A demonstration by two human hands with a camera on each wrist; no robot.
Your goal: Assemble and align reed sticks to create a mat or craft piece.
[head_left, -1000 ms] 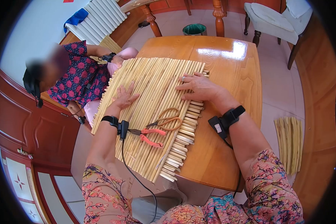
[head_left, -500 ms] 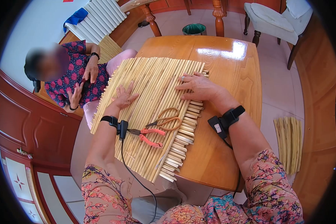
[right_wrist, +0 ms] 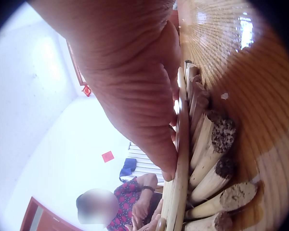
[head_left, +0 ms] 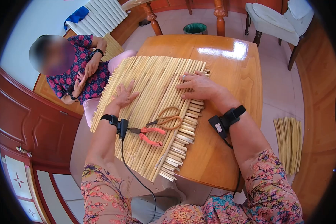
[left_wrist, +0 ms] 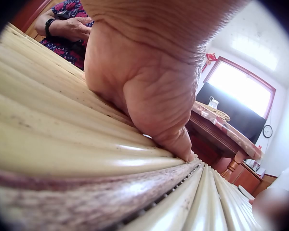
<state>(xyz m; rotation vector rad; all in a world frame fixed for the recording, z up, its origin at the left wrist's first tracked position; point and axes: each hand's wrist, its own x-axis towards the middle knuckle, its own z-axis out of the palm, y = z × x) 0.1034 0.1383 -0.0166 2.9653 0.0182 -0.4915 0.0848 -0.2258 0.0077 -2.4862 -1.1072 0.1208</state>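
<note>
A mat of pale stalks laid side by side (head_left: 149,82) covers the left part of the table, with cut stalk ends (head_left: 181,142) poking out beneath its right edge. My left hand (head_left: 124,98) rests on the mat with fingers spread; in the left wrist view that hand (left_wrist: 144,86) touches the stalks with its thumb. On the mat's right edge lies my right hand (head_left: 201,86), fingers extended leftward across the stalks. Between the two forearms, pliers with red handles (head_left: 151,136) and scissors with tan loops (head_left: 168,118) lie on the mat.
A seated person (head_left: 82,67) is at the table's left, hands together. The wooden table (head_left: 227,149) extends to the right. Beyond are a bin (head_left: 195,29) and a pale chair (head_left: 274,22). A bundle of stalks (head_left: 288,145) lies on the floor at right. A cable hangs from each wrist camera.
The seated person's hands have come away from the mat's far left edge and met at their lap, and their head has turned. My hands and the tools stay in place.
</note>
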